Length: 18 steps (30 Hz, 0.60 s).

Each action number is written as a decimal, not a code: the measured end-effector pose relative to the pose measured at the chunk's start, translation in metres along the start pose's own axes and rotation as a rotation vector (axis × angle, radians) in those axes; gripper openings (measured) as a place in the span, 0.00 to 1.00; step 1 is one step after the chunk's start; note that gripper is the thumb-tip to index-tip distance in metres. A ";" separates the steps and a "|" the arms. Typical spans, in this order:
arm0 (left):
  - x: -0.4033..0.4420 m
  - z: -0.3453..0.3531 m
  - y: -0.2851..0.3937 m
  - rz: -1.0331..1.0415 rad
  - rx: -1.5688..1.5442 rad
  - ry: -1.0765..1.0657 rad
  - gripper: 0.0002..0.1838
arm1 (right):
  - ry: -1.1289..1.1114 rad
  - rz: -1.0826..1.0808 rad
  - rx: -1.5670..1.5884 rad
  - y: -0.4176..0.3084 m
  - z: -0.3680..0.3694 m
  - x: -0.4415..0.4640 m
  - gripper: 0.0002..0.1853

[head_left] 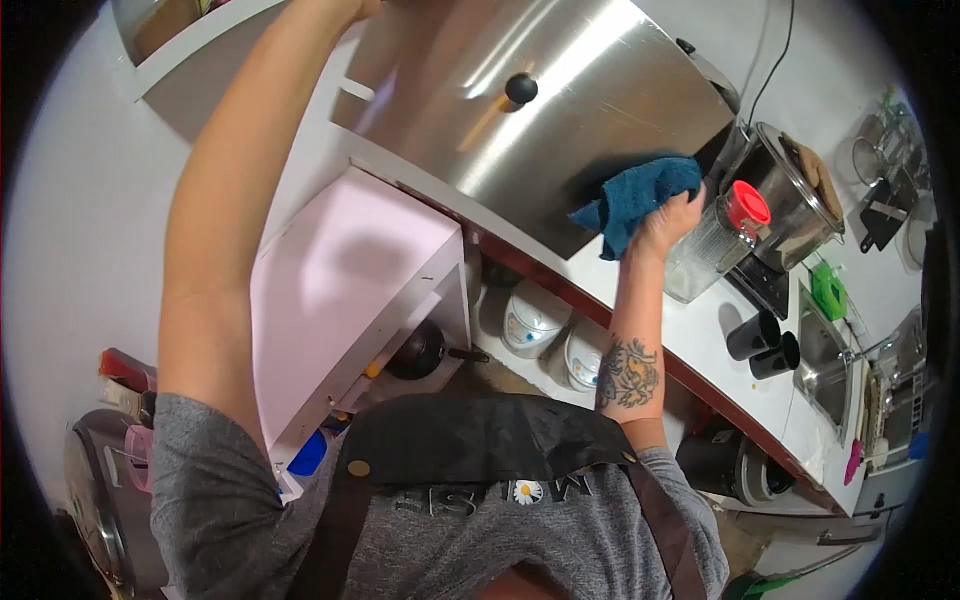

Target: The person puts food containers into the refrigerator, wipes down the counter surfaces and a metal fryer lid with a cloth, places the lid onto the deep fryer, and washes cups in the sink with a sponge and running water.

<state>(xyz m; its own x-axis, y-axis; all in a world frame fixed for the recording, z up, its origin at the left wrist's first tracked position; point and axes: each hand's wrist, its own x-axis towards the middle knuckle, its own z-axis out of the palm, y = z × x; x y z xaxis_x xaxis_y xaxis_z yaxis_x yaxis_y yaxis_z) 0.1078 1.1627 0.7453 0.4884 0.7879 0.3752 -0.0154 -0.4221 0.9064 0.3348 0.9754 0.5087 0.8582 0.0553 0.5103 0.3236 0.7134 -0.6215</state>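
My right hand (668, 222) is closed around a folded dark teal cloth (640, 195), which lies against the lower right part of a large stainless steel cover (600, 90). A round black knob (521, 88) sticks out of that cover. My left arm reaches up to the cover's upper left. Only a sliver of my left hand (368, 7) shows at the top edge; its fingers are out of sight. Beside my right hand stands a ribbed glass jar (703, 255) with a red lid (748, 205).
Right along the white counter are a large steel pot (810, 215), two black cups (765, 345) and a sink (822, 350). A pink-white cabinet (350, 250) stands at left. White buckets (530, 325) sit below the counter.
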 end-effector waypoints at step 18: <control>-0.172 0.047 -0.269 -0.627 -0.598 0.163 0.20 | -0.543 0.198 -1.075 0.144 -0.030 0.012 0.20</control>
<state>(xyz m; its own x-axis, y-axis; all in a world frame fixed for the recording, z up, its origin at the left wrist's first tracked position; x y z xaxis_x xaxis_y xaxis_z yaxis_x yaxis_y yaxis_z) 0.0691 1.1199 0.4283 0.4301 0.8693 -0.2436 -0.2633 0.3788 0.8872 0.4034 1.0582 0.4073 0.7355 0.5655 0.3732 0.5916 -0.2674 -0.7606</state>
